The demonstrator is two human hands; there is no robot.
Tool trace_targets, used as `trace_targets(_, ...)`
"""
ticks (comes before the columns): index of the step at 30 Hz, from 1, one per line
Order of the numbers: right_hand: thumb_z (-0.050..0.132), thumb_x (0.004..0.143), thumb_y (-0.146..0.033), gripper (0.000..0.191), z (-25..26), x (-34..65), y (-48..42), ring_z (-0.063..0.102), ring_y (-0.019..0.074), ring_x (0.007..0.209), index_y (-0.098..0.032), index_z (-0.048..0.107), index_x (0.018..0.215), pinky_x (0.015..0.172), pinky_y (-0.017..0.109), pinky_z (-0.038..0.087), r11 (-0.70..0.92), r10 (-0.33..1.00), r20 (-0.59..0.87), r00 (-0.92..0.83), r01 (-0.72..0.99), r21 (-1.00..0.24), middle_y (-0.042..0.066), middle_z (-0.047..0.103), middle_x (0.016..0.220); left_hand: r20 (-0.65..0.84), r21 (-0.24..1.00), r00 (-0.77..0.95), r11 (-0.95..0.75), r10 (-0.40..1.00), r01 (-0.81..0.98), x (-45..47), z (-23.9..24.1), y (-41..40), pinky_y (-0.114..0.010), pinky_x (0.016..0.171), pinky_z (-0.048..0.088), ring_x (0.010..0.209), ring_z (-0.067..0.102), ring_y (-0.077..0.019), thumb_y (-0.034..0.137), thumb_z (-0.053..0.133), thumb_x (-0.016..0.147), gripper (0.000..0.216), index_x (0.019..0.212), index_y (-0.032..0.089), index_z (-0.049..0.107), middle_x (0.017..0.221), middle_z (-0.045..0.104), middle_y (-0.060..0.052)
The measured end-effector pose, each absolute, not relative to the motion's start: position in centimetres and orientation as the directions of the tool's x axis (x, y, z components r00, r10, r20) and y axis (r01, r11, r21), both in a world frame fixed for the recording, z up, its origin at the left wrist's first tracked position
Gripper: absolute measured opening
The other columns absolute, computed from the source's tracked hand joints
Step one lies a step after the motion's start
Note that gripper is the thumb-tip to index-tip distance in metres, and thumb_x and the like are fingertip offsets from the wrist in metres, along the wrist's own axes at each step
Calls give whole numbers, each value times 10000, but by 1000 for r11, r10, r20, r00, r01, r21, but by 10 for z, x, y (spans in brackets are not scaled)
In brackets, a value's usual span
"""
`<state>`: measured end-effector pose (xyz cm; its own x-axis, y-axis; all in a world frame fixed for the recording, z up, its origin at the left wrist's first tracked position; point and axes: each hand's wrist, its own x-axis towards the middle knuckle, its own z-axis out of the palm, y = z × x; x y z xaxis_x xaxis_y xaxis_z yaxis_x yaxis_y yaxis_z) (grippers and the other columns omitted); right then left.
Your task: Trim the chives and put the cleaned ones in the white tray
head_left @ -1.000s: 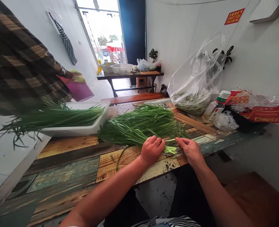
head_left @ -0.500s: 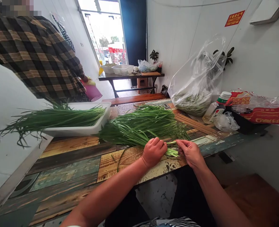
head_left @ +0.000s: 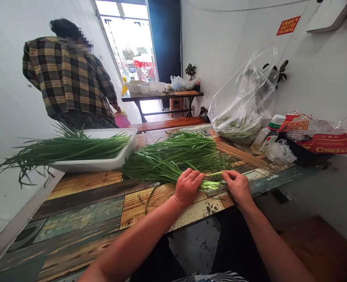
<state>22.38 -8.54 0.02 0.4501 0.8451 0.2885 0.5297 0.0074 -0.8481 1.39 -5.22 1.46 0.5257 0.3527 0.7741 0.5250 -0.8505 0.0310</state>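
My left hand is closed around a bunch of garlic chives, whose pale stem ends stick out toward the right. Just right of it, my right hand pinches the tip of one chive stalk, stretched between the two hands. A large loose heap of chives lies on the table behind my left hand. More chives rest in a white plastic tray at the left, their leaf tips hanging over its side.
Wooden skewers, a clear plastic bag with greens, a green-necked bottle and red-printed packaging lie along the table's right. A person in a plaid shirt stands beyond the tray. Another table stands by the door.
The person in plaid has moved farther off toward the door. My right hand has shifted slightly right, drawing out more of the single stalk; my left hand keeps its grip.
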Motion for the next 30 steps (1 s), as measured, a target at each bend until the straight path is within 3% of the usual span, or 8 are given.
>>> trace_targets(3,561,758,-574,435,-1,242,-77,545,174,602,-181,667,602,615,299,420,-78,820,368,439,723,-686,47,607,615,769,43,529,-855,359,518,13,15,-51,-320,708,465,760,533,-177,251,404,930,257,1027,142,616,861,638,-81)
trace_targets(8,519,820,-353,266,6,259,-71,589,205,787,-206,692,959,718,321,454,94,846,507,163,891,-445,78,620,876,767,-8,547,-847,335,531,12,14,-51,-310,720,465,779,531,-174,209,399,930,262,1052,145,622,897,641,-85)
trace_targets(11,451,863,-334,287,9,263,-68,601,215,795,-202,701,915,730,335,464,112,869,482,113,903,-414,83,624,841,781,-32,541,-844,314,535,12,14,-53,-302,701,460,762,525,-166,194,390,937,261,1043,157,626,883,639,-79)
trace_targets(15,504,844,-416,405,15,263,-59,604,236,844,-195,624,1161,728,354,480,107,847,518,124,913,-393,113,606,995,820,-41,507,-854,268,518,13,18,-58,-289,704,457,756,523,-153,158,424,927,228,1019,179,631,871,645,-55)
trace_targets(18,449,881,-363,362,22,258,-45,604,226,898,-221,620,1167,787,353,483,202,832,551,55,897,-393,101,605,1031,854,-44,457,-840,250,541,15,22,-60,-315,780,461,902,549,-178,181,483,912,168,968,205,639,993,646,-65)
trace_targets(21,455,870,-287,322,24,254,-22,575,240,1011,-183,641,1112,889,379,457,260,834,552,-12,891,-373,107,617,1055,828,-68,509,-859,236,508,15,22,-56,-372,902,429,1019,548,-187,175,424,936,206,934,197,629,1073,637,-67)
trace_targets(25,523,822,-228,246,20,258,0,573,255,1004,-122,665,992,894,396,446,235,858,512,-24,906,-352,133,639,1014,750,-98,612,-872,252,480,14,20,-52,-302,797,437,818,571,-137,169,370,954,239,944,182,609,860,647,-35)
trace_targets(30,531,850,-311,192,35,262,-25,582,226,916,-184,666,903,861,378,444,350,806,586,-80,863,-364,86,653,919,738,-117,617,-847,276,519,13,21,-52,-291,701,406,704,532,-139,193,397,952,212,1068,190,575,734,587,-16)
